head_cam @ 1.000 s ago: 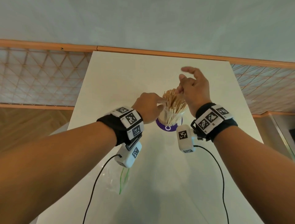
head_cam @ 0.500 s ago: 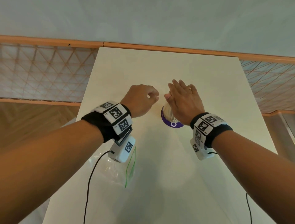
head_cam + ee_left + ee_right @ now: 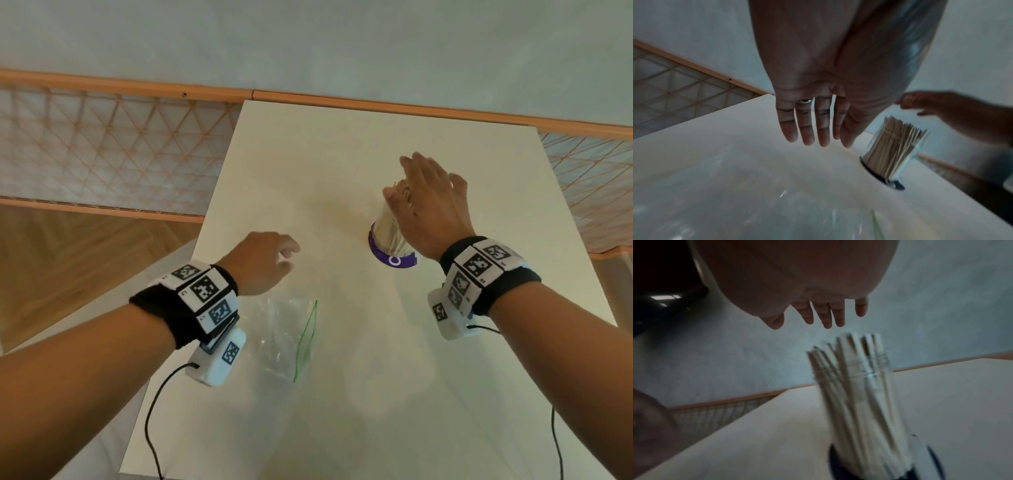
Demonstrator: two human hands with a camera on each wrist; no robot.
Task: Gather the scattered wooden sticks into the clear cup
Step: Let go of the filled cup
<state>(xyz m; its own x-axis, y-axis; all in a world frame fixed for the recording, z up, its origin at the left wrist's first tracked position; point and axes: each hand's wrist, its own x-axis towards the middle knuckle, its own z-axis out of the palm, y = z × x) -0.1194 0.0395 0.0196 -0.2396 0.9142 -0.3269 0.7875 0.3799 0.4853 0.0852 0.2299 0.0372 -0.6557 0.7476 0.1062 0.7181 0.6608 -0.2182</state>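
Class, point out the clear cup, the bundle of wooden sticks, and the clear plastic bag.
Clear cup (image 3: 914, 155), left wrist view: right wall.
Bundle of pale wooden sticks (image 3: 855, 386), right wrist view: mid-length.
Clear plastic bag with green edge (image 3: 284, 329), head view: crinkled middle.

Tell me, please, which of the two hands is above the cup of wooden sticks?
The right hand, open just above the wooden sticks in the clear cup; the left hand hangs apart, near the plastic zip bag.

Count for you: one clear cup (image 3: 388, 230) just under your right hand (image 3: 430, 205); one dense bundle of wooden sticks (image 3: 894, 144) inside, too many to count; one plastic bag (image 3: 291, 337) just behind your left hand (image 3: 262, 262).
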